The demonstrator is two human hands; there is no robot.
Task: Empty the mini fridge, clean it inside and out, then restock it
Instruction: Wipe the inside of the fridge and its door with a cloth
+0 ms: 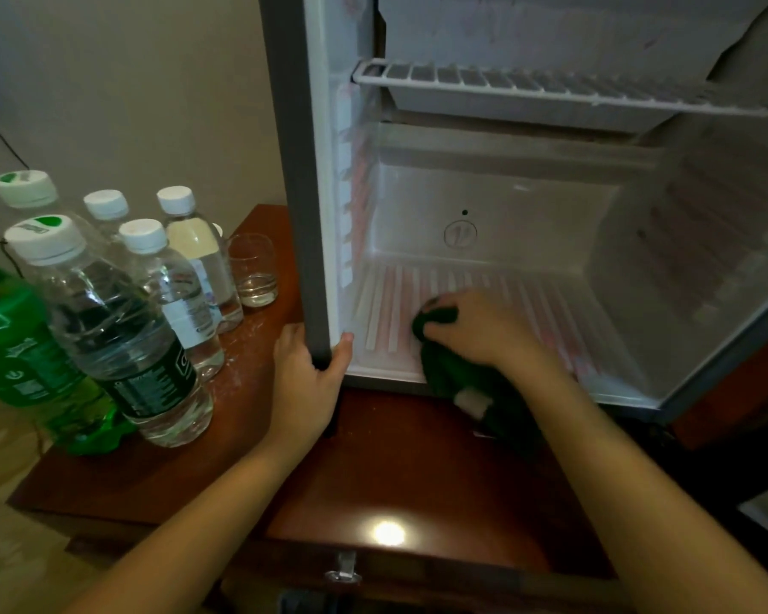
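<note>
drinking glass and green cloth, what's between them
The mini fridge's grey side wall, gripped low down by the left hand, in the head view.

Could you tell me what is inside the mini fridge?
A white shelf up top, and the right hand gripping a green cloth on the floor; what lies beneath is hidden.

Bottles (120, 330) and a glass (253, 270) stand on the table (395, 471), left of the fridge (484, 241).
</note>
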